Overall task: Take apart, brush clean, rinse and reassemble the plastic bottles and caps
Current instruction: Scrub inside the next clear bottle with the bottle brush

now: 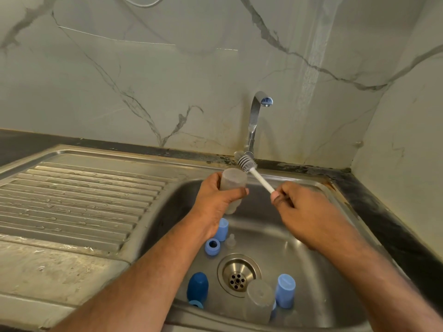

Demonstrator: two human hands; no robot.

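Fingers of your left hand are gripping a bottle; your right hand is pinching the brush just outside its mouth. You are brushing; next, guide bristles inside.

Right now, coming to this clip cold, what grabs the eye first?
The two hands above the sink: the left hand grips a clear plastic bottle, and the right hand pinches a white bottle brush whose bristle head sits just beside the bottle's mouth, below the tap. Next come the blue caps and another clear bottle scattered around the drain.
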